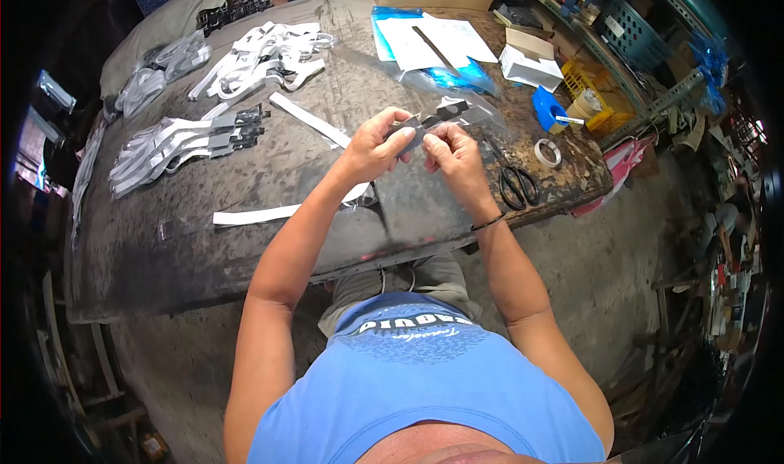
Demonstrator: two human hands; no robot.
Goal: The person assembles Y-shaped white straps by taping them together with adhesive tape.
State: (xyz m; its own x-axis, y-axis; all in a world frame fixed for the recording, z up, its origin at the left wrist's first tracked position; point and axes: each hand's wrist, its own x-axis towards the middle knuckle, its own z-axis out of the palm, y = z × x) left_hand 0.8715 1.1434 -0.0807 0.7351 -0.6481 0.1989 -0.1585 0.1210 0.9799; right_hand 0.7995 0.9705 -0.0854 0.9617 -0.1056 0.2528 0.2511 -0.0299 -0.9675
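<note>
Over at nine o'clock on the dark counter (245,243) lies a fan of bagged white strips (175,145), dark clips at their ends. Just above, at eleven o'clock, there's a looser heap of white straps (261,55). A single long white strip (261,214) lies flat toward the near edge, another white strip (310,121) slanting just above it.

Centre stage now: the left hand (377,147) is closed, thumb and fingers pinching one end of a small dark clip piece (425,131) held up off the counter. The right hand (456,155) is closed on the other end, fingertips right up against the left's, a thin band round the wrist. A clear plastic sleeve (482,114) trails off from the piece at one o'clock.

Moving right: papers on a blue folder (433,43) at twelve o'clock, a small white box (527,65) beside them. Black scissors (518,185) lie at three o'clock just beside the right wrist, a roll of clear tape (548,152) above them, and a blue tape dispenser (549,109) further up.
</note>
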